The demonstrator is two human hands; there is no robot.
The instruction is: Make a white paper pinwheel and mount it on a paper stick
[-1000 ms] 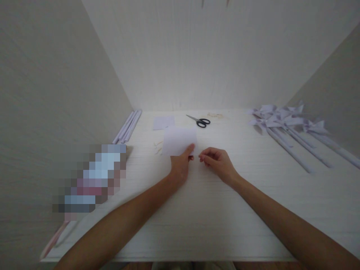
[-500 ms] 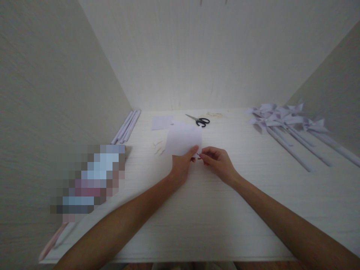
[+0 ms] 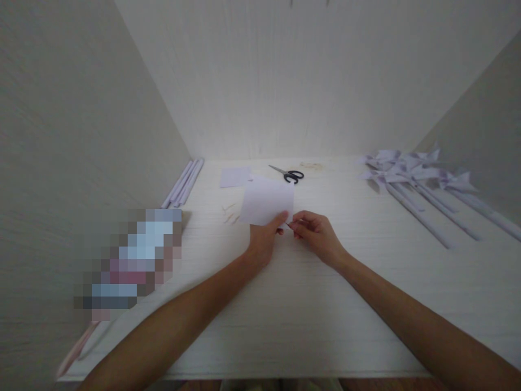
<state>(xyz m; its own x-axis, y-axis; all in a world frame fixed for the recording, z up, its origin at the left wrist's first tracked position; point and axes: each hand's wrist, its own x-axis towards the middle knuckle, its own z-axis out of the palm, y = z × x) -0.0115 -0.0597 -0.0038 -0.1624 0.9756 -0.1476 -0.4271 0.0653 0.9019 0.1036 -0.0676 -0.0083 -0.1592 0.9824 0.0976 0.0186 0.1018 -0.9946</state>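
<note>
A square sheet of white paper (image 3: pixel 266 200) is pinched at its near right corner by my left hand (image 3: pixel 266 233), thumb on top and fingers under it. My right hand (image 3: pixel 315 228) is closed just to the right, its fingertips pinching a thin dark stick (image 3: pixel 288 225) whose end meets that corner of the paper. Whether the tip goes through the sheet is too small to tell. Beyond the sheet lies a pair of scissors (image 3: pixel 291 175) with black handles, blades pointing left.
Another paper square (image 3: pixel 235 177) lies behind the held one. Small pale slivers (image 3: pixel 231 215) are scattered to its left, and more slivers (image 3: pixel 311 165) at the back. Rolled paper tubes (image 3: pixel 185 182) lie left, near a blurred-out object (image 3: pixel 140 255). Several paper pinwheels (image 3: pixel 415 174) on sticks lie right.
The paper sheet has shifted very slightly to the right and its angle has changed a little. Both hands keep the same pinching grips.
</note>
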